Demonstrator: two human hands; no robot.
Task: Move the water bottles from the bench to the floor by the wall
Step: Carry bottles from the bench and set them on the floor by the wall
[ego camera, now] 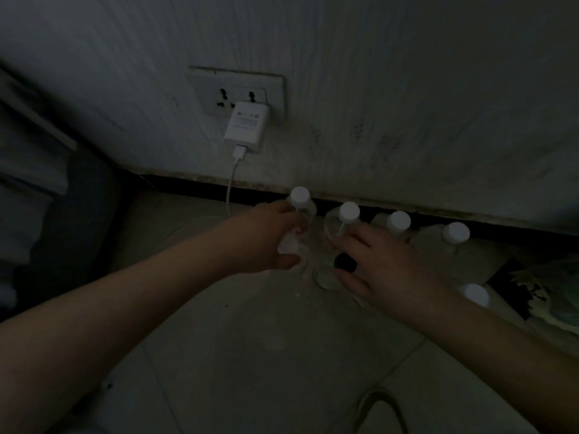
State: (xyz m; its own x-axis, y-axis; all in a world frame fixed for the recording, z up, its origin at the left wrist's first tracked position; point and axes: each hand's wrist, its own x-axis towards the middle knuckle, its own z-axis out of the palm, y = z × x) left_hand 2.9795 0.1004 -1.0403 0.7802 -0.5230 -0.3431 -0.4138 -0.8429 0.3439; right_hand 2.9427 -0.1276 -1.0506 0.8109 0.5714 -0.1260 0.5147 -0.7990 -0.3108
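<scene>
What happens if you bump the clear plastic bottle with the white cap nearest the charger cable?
The clear plastic bottle with the white cap looks tall and narrow, so it would probably tip. It stands beside another white-capped bottle, which it might knock. The left hand curls round it, likely steadying it.

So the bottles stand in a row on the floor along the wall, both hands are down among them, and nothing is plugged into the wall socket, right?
Not quite. The head view shows a white charger plugged into the wall socket, its cable running down to the floor. The rest holds: the bottles stand in a row along the wall, and the left hand and right hand are both down among them.
</scene>
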